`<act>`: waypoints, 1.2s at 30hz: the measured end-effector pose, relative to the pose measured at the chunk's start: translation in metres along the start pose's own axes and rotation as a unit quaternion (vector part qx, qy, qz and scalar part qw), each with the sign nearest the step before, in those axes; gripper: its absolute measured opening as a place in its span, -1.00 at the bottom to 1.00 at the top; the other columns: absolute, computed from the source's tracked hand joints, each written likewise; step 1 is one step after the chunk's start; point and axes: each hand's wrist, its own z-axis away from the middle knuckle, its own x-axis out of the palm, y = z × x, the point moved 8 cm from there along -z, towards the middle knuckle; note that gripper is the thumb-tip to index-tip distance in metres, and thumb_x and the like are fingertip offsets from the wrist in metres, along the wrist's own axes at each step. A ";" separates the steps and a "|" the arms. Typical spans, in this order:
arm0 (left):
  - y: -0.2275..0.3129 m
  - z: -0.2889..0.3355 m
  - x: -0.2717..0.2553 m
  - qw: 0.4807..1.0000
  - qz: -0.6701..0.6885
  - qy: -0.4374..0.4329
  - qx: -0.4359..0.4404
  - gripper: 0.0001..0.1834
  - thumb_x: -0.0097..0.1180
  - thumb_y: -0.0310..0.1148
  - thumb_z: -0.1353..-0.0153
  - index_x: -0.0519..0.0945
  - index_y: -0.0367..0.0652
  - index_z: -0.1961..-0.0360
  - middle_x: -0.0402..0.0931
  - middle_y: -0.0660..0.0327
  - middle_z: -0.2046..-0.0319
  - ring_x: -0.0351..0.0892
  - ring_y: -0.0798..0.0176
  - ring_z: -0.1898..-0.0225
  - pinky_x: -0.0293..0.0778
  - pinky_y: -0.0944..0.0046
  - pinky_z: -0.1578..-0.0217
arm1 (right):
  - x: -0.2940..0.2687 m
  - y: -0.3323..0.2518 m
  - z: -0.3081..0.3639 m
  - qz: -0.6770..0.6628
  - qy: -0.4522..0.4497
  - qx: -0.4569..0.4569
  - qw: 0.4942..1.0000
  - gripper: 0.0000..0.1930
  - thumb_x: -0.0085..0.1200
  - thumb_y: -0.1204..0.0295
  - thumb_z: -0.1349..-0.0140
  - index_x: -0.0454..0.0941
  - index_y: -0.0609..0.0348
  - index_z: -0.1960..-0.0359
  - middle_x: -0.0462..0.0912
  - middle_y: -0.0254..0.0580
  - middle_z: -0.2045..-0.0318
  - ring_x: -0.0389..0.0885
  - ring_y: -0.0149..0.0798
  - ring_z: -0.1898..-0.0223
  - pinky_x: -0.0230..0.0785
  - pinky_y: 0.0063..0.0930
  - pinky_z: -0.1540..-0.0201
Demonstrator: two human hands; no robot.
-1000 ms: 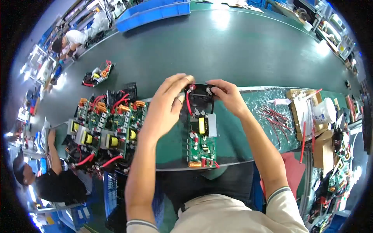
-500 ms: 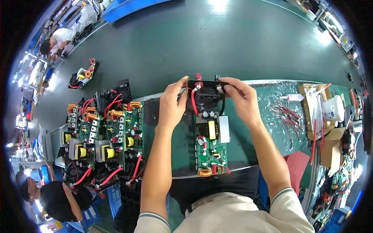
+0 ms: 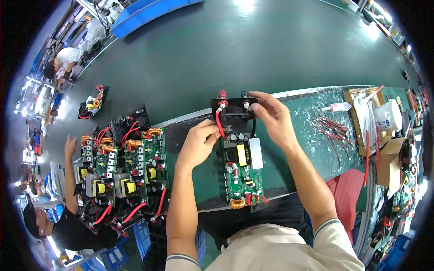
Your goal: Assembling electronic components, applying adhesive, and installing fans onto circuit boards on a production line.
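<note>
In front of me lies a green circuit board with a yellow-wrapped transformer, a pale metal heat sink and a copper coil at its near end. At its far end stands a black end panel with a fan, a red terminal post and a black one. My right hand pinches the panel's right corner beside the black post. Below the panel's left side, my left hand has its fingertips closed on the thick red cable. A black cable runs down the other side.
Several similar board assemblies stand packed together at left; another unit lies farther off. At right are red and black wires, a glue tube and an open carton. A co-worker's arm reaches in at far left.
My left hand has left the panel's left corner and come down to the red cable. The panel has shifted slightly left in view. A co-worker's arm has extended at far left.
</note>
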 end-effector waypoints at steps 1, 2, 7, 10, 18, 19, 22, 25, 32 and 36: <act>-0.015 0.001 0.005 0.998 0.052 -0.013 -0.037 -0.86 0.12 -0.57 -0.22 0.65 -0.28 0.21 0.54 0.16 0.25 0.54 0.23 0.34 0.45 0.30 0.27 | 0.003 0.001 0.002 0.020 -0.018 0.010 1.000 -0.59 0.05 0.50 -0.38 0.37 0.29 -0.25 0.58 -0.19 0.01 0.51 -0.43 -0.02 0.40 -0.49 -0.12; -0.020 0.001 0.002 0.998 0.052 -0.014 -0.036 -0.86 0.12 -0.57 -0.22 0.65 -0.28 0.21 0.54 0.16 0.25 0.54 0.23 0.34 0.45 0.30 0.27 | 0.004 0.004 0.002 0.080 -0.032 0.009 0.996 -0.54 0.12 0.49 -0.34 0.34 0.28 -0.25 0.57 -0.15 0.03 0.51 -0.41 -0.02 0.40 -0.47 -0.11; -0.023 0.004 -0.002 0.971 0.227 0.023 -0.069 -0.82 0.15 -0.53 -0.28 0.62 -0.33 0.11 0.56 0.25 0.19 0.53 0.40 0.13 0.43 0.37 0.07 | 0.008 0.020 0.007 0.074 -0.070 0.053 0.993 -0.59 0.24 0.51 -0.23 0.42 0.30 -0.09 0.60 -0.21 0.13 0.57 -0.44 0.13 0.46 -0.52 0.06; -0.018 0.006 -0.003 0.954 0.281 0.044 -0.090 -0.79 0.19 -0.53 -0.26 0.57 -0.33 0.10 0.56 0.25 0.20 0.56 0.39 0.15 0.45 0.38 0.08 | 0.011 0.009 0.010 0.174 -0.059 0.100 0.978 -0.63 0.28 0.51 -0.19 0.45 0.30 0.01 0.61 -0.22 0.16 0.58 -0.48 0.22 0.48 -0.53 0.21; -0.019 0.008 0.004 0.968 0.191 0.119 -0.108 -0.72 0.29 -0.66 -0.12 0.49 -0.32 0.17 0.53 0.25 0.28 0.62 0.43 0.27 0.55 0.42 0.23 | 0.009 0.005 0.009 0.188 -0.027 -0.021 0.982 -0.70 0.32 0.55 -0.14 0.43 0.39 0.21 0.40 -0.32 0.25 0.53 -0.55 0.26 0.47 -0.57 0.32; -0.018 0.008 0.007 0.970 0.189 0.117 -0.103 -0.72 0.29 -0.66 -0.12 0.49 -0.32 0.17 0.53 0.25 0.28 0.62 0.43 0.27 0.55 0.42 0.23 | 0.008 0.007 0.010 0.162 -0.018 -0.013 0.987 -0.69 0.33 0.55 -0.13 0.45 0.40 0.19 0.41 -0.32 0.24 0.54 -0.54 0.29 0.45 -0.58 0.37; -0.010 0.009 0.006 0.954 0.233 0.171 -0.081 -0.72 0.28 -0.65 -0.15 0.45 -0.31 0.17 0.53 0.24 0.29 0.62 0.43 0.29 0.54 0.42 0.25 | 0.009 0.002 0.012 0.195 -0.016 -0.013 0.981 -0.69 0.33 0.56 -0.13 0.48 0.40 0.16 0.42 -0.31 0.22 0.57 -0.52 0.33 0.45 -0.57 0.38; -0.006 0.009 0.003 0.958 0.196 0.189 -0.088 -0.77 0.25 -0.62 -0.19 0.43 -0.30 0.22 0.54 0.23 0.26 0.62 0.38 0.20 0.53 0.39 0.18 | 0.008 0.005 0.013 0.154 -0.016 0.033 0.987 -0.52 0.34 0.54 -0.11 0.41 0.32 -0.04 0.44 -0.28 0.18 0.60 -0.48 0.36 0.45 -0.57 0.40; -0.025 0.003 0.010 0.934 0.310 0.156 -0.081 -0.79 0.21 -0.61 -0.21 0.41 -0.30 0.22 0.51 0.27 0.28 0.58 0.45 0.27 0.49 0.43 0.28 | -0.005 -0.064 0.033 0.350 0.063 -0.216 0.909 -0.39 0.49 0.43 0.11 0.48 0.13 -0.03 0.41 -0.06 -0.08 0.41 -0.02 -0.21 0.40 -0.28 -0.03; -0.026 0.002 0.011 0.936 0.307 0.152 -0.081 -0.79 0.21 -0.60 -0.21 0.42 -0.29 0.20 0.51 0.29 0.27 0.55 0.48 0.28 0.46 0.45 0.30 | 0.042 -0.058 0.039 0.465 -0.065 -0.268 0.841 -0.66 0.47 0.35 0.13 0.68 0.01 0.26 0.23 0.09 -0.31 0.13 0.26 -0.37 0.09 0.11 -0.32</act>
